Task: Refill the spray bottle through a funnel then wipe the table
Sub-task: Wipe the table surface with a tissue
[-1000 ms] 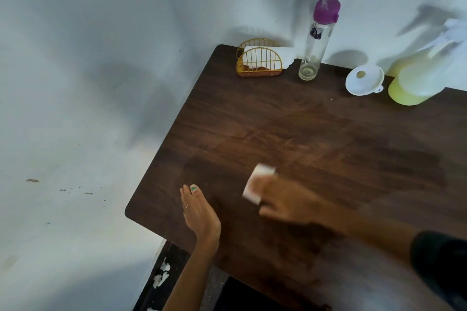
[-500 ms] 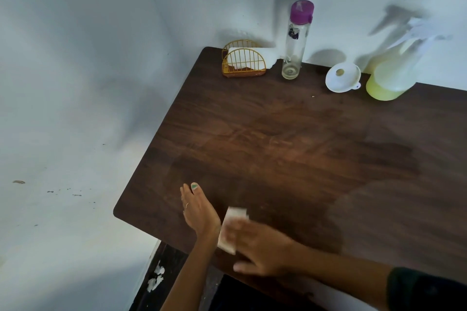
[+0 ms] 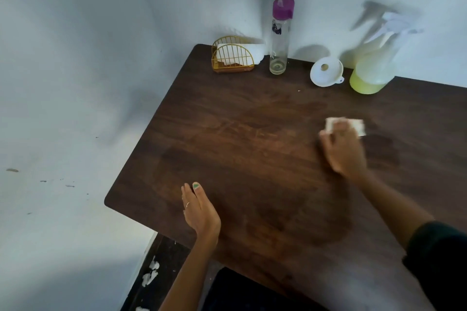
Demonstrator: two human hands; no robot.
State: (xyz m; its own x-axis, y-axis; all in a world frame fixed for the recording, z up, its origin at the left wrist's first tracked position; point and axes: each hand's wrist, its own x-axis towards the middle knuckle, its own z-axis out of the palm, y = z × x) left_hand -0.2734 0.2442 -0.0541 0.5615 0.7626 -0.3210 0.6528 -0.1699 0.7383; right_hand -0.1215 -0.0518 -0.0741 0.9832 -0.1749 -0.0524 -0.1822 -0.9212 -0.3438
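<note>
My right hand point(image 3: 342, 149) presses a folded white tissue point(image 3: 357, 126) flat on the dark wooden table point(image 3: 252, 134), right of centre; the hand is blurred. My left hand point(image 3: 199, 207) rests on its edge near the table's front left, fingers together and holding nothing. At the back right stands the spray bottle point(image 3: 371, 68), with a white trigger head and yellow-green liquid at its bottom. A white funnel point(image 3: 326, 71) lies on the table just left of it. A darker, damp-looking patch spreads over the table's middle and front.
A tall clear bottle point(image 3: 279, 40) with a purple cap stands at the back by the wall. A gold wire holder point(image 3: 231, 58) with white napkins sits in the back left corner. White walls close in behind and left; white scraps point(image 3: 150, 274) lie on the floor.
My right hand has swept the tissue from the front edge beside my left hand up and to the right. The left hand has stayed put.
</note>
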